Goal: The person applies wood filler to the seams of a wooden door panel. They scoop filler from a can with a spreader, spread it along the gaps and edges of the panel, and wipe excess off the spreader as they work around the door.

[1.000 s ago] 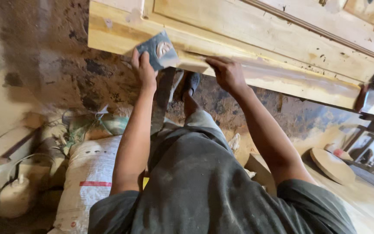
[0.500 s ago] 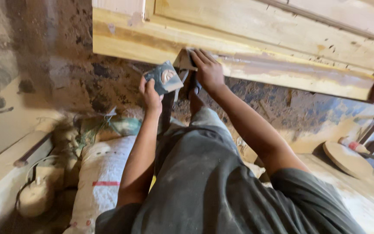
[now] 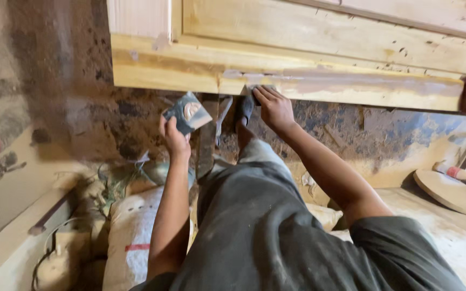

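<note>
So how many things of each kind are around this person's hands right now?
Wooden panel: 1
Flat card with filler in the left hand: 1
Hands: 2, the right hand pressed on the panel's edge
Sacks: 1
Round wooden discs: 1
Total: 6

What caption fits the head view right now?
Right hand presses filler onto a wooden frame edge while left hand holds a smeared square pad.
</note>
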`<state>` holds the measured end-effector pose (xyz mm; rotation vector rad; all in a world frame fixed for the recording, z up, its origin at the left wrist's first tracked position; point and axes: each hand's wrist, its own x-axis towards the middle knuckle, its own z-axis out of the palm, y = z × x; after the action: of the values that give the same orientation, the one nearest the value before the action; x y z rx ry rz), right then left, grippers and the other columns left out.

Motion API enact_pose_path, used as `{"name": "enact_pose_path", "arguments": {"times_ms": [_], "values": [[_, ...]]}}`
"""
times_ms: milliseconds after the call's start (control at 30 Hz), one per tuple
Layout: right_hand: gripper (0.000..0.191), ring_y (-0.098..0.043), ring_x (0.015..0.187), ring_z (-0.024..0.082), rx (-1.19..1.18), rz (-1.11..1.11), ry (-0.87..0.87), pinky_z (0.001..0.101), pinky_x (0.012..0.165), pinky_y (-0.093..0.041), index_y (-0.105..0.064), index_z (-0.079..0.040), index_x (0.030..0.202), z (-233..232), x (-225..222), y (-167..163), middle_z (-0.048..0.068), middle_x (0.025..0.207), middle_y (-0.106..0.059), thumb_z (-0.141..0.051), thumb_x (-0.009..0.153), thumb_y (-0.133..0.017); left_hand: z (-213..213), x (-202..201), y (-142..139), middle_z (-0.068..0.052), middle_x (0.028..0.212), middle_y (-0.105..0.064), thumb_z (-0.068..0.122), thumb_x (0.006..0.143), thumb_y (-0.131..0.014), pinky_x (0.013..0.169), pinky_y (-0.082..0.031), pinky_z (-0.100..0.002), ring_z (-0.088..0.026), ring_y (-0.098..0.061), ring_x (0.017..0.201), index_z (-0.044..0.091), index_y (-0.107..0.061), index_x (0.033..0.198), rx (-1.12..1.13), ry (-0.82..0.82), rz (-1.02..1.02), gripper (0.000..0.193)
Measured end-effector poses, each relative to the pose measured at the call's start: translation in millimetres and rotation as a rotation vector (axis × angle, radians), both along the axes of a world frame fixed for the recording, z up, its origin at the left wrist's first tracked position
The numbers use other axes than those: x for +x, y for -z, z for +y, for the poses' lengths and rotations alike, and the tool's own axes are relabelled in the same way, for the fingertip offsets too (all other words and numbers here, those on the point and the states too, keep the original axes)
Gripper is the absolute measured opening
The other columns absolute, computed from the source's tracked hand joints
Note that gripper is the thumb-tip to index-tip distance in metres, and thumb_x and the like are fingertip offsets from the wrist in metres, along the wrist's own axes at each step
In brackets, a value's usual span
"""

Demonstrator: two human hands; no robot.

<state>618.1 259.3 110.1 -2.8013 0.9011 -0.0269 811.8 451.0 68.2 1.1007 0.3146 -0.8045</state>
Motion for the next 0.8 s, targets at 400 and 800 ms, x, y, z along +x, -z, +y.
{"name": "enact_pose_path", "arguments": {"times_ms": [400,800], "values": [[0.031,-0.072,0.073,0.021,0.185,0.139,0.509,0.0378,0.055,-0.057,-0.068,-0.011,0.13,-19.9,-38.6,-23.7,0.012,0.112,-0.077,-0.003,0.111,-0.045,-19.6,-27.4,2.0,-0.004,0.109,-0.068,0.013,0.097,-0.056,0.078,-0.057,-0.028,-0.014,-0.066,0.094,0.007,-0.066,0.119,0.057,0.096,-0.046,0.025],[0.02,-0.073,0.09,0.034,0.32,0.077,0.427,0.0485,0.077,-0.059,-0.067,-0.007,0.113,17.7,119.2,-24.6,0.018,0.102,-0.074,-0.007,0.093,-0.064,18.1,-13.2,-17.2,-0.007,0.106,-0.069,0.011,0.094,-0.055,0.077,-0.059,-0.034,-0.019,-0.069,0.092,0.006,-0.065,0.114,0.156,-0.073,0.014,0.023]]}}
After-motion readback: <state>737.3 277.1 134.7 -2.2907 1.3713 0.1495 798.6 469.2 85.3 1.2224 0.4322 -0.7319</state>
